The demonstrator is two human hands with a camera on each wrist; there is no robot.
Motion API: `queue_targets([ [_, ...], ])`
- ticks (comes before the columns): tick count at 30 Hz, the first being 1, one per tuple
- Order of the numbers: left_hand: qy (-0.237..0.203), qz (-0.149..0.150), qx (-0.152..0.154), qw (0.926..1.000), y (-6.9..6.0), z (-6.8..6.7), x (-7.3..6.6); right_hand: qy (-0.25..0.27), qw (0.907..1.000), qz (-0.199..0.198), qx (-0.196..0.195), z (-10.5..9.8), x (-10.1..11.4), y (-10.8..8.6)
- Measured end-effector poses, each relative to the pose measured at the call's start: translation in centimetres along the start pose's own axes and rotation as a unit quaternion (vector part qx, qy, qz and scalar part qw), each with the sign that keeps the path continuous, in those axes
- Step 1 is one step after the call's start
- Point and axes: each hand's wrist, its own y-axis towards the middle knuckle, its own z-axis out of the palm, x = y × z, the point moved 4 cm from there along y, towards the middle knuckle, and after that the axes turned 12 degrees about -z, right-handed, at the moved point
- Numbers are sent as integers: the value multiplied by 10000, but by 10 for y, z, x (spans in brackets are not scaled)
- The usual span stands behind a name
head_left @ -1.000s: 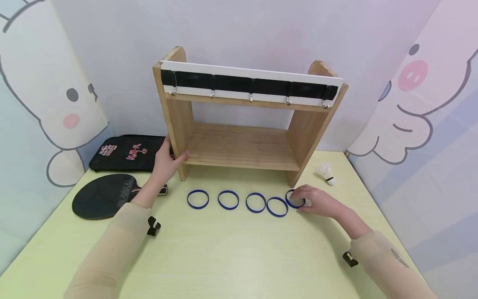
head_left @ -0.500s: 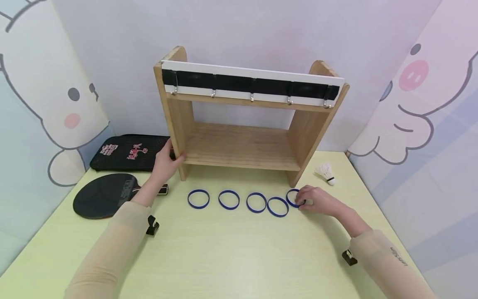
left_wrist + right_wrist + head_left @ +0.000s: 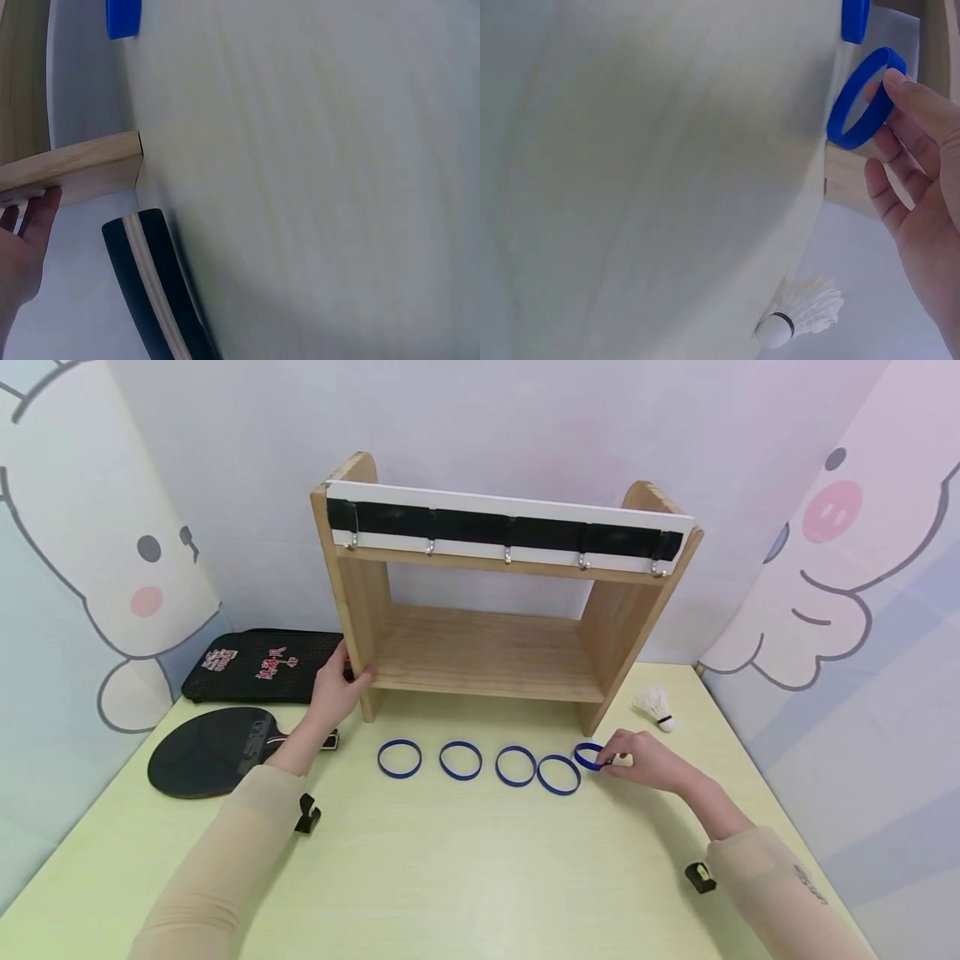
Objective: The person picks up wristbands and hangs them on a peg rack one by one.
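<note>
**Right hand (image 3: 643, 762) pinching the end ring (image 3: 871, 120)!**

It's the grasping step: thumb and fingers are nipping the blue band, which is tilting at the row's right end, just before the rack's (image 3: 487, 653) right foot, towards the table's (image 3: 480, 877) right edge. Four other rings (image 3: 400, 776) are lying flat alongside. Across the way, the left hand (image 3: 335, 691) is clasping the rack's left side panel, steadying it, I'd judge. Any next move is calling, I reckon, for a firm pinch and care around the neighbouring ring.

Lettering? The black case (image 3: 247, 668), near the table's back left corner, is wearing red and white characters; the paddle (image 3: 206, 753) is showing a label; the right sleeve (image 3: 780, 881) is carrying print. None is reading clearly!
</note>
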Motion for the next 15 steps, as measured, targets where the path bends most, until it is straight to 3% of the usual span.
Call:
queue_targets([
  [6, 11, -27, -27, 10000, 0, 0, 0, 540, 9969, 581, 10, -9, 10, 5],
  [15, 11, -99, -39, 9999, -1, 2, 1, 774, 9903, 738, -888, -23, 37, 25],
])
